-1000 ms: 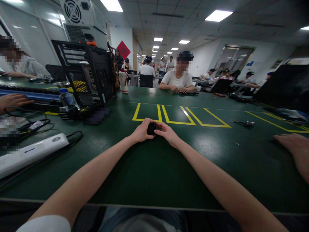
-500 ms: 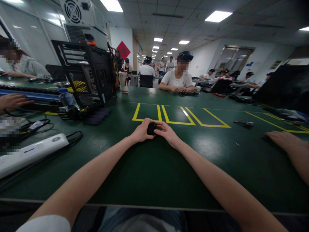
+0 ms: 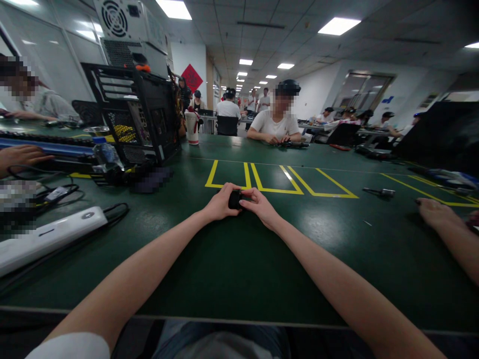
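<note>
A small black block-like object (image 3: pixel 234 200) sits between my two hands over the green table (image 3: pixel 239 269), just in front of the yellow tape marks. My left hand (image 3: pixel 220 203) wraps its thumb and fingers around the left side of the object. From the right, my right hand (image 3: pixel 261 207) pinches the object's edge between thumb and fingers. Both hands are closed on it. What kind of thing it is cannot be made out, and the fingers hide its far side.
On the left lie a white power strip (image 3: pixel 52 238) with cables, a plastic bottle (image 3: pixel 107 155) and an open computer case (image 3: pixel 142 114). A dark tool with a metal end (image 3: pixel 379 192) lies to the right, near a co-worker's hand (image 3: pixel 437 215). Another person (image 3: pixel 275 122) sits opposite.
My hands and the black object stay almost still. At the right edge, the co-worker's hand has drawn back slightly to the right and curled, and part of another hand appears there.
</note>
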Demonstrator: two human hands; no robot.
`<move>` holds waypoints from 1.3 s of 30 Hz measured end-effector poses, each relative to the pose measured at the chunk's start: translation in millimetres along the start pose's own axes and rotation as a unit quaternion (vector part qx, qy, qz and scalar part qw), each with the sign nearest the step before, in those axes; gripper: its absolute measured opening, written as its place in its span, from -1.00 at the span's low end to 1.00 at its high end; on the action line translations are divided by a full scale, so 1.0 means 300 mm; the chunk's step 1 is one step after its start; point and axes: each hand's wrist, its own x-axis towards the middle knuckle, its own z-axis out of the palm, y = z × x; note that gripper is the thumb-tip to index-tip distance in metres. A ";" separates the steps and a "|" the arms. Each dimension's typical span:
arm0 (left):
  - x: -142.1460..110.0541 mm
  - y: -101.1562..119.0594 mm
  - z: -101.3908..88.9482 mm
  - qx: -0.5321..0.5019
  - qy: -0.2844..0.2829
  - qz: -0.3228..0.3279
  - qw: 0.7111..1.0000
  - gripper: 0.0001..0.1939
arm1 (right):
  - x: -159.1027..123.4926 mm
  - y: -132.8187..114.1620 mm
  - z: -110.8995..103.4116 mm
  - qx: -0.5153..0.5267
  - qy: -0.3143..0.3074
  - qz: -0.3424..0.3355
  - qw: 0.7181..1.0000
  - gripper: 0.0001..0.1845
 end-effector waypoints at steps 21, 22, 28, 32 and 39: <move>-0.002 -0.011 -0.006 0.001 0.008 -0.007 1.000 -0.39 | -0.007 0.006 0.001 0.009 -0.011 -0.016 1.000 -0.65; -0.003 -0.015 -0.009 0.000 0.011 -0.011 1.000 -0.39 | -0.005 0.009 0.000 0.007 -0.013 -0.019 1.000 -0.64; -0.001 -0.061 -0.021 -0.022 0.015 -0.053 0.998 -0.39 | 0.012 0.039 -0.005 -0.093 0.074 -0.016 0.993 -0.52; 0.002 -0.096 -0.024 -0.064 -0.032 -0.116 0.991 -0.41 | 0.008 0.055 -0.017 -0.230 0.112 -0.007 0.967 -0.58; -0.001 -0.113 -0.025 -0.091 -0.041 -0.133 0.986 -0.39 | -0.020 0.028 -0.038 -0.322 0.109 0.009 0.940 -0.60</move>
